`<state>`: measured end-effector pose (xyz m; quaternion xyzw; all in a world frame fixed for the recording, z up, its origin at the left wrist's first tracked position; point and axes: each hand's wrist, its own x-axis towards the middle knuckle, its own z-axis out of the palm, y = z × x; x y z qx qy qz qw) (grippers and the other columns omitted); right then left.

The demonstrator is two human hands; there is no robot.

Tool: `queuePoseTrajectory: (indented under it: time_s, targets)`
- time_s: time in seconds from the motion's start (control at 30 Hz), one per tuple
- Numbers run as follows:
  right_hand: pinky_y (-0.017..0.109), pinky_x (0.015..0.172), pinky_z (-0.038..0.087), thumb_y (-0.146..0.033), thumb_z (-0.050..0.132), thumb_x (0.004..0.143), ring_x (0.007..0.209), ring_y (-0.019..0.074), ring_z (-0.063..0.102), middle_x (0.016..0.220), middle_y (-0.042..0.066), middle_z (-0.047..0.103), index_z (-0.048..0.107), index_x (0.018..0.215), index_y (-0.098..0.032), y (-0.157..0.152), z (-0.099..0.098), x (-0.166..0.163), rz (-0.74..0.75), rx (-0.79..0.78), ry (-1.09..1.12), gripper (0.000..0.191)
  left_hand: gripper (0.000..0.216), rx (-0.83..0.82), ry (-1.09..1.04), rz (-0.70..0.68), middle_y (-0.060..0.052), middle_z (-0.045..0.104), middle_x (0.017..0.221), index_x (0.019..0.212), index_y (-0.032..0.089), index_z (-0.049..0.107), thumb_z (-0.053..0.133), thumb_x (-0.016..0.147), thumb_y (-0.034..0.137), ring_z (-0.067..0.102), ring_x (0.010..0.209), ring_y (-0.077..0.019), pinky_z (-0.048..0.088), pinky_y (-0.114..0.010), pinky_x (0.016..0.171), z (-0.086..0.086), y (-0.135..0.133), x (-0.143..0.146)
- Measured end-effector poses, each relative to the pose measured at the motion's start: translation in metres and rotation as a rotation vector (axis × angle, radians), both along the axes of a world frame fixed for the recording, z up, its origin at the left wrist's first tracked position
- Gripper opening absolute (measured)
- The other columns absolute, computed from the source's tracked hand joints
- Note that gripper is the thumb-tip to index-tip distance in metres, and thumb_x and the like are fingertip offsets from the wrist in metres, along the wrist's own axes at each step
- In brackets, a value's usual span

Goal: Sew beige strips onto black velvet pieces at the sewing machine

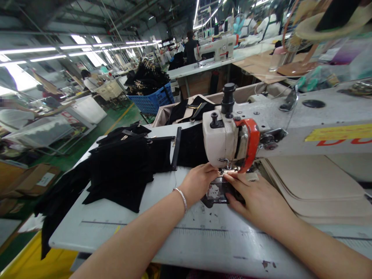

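Sewing machine head in off-white painted metal with glossy orange plastic guard, matt black velvety cloth pieces, smooth scuffed white laminate counter, shiny metal bangle, blue plastic basket, matt beige board stack

Bare stretch of the pale grey desk lies open in front, between the heap of black fabric pieces on the left and the stack of beige flat panels on the right. The white sewing machine head with orange guard overhangs the needle area, blocking approach from above.
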<state>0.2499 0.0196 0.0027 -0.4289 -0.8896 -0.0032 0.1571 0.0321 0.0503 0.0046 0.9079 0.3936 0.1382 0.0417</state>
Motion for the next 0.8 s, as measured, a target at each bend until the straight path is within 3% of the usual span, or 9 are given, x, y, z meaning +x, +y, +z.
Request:
queuePoseTrajectory:
  time_s: [0.23, 0.57, 0.8]
  targets:
    - [0.048, 0.092, 0.045, -0.034, 0.052, 0.087, 0.107, 0.0286, 0.057, 0.113, 0.013, 0.064, 0.054, 0.13, -0.016, -0.001, -0.005, 0.0, 0.012, 0.047, 0.038, 0.046, 0.025, -0.01, 0.008, 0.03, -0.005, 0.066, 0.115, 0.111, 0.018, 0.064, 0.056, 0.089, 0.012, 0.061, 0.107, -0.0181, 0.05, -0.033, 0.097, 0.002, 0.0, 0.001]
    - [0.045, 0.091, 0.044, -0.029, 0.049, 0.09, 0.107, 0.0274, 0.054, 0.121, 0.013, 0.059, 0.05, 0.133, -0.014, -0.007, -0.003, -0.003, 0.018, 0.072, 0.029, 0.046, 0.021, -0.019, -0.025, 0.038, -0.004, 0.068, 0.111, 0.108, 0.019, 0.065, 0.057, 0.089, 0.012, 0.062, 0.107, -0.017, 0.048, -0.031, 0.1, 0.002, 0.0, 0.003]
    - [0.045, 0.094, 0.044, -0.023, 0.051, 0.088, 0.104, 0.0251, 0.054, 0.119, 0.01, 0.059, 0.056, 0.127, -0.015, -0.015, -0.004, -0.006, -0.015, 0.069, 0.112, 0.04, 0.021, -0.017, -0.138, 0.043, -0.003, 0.069, 0.105, 0.099, 0.019, 0.069, 0.056, 0.087, 0.007, 0.064, 0.1, -0.0169, 0.052, -0.03, 0.092, 0.001, -0.005, 0.004]
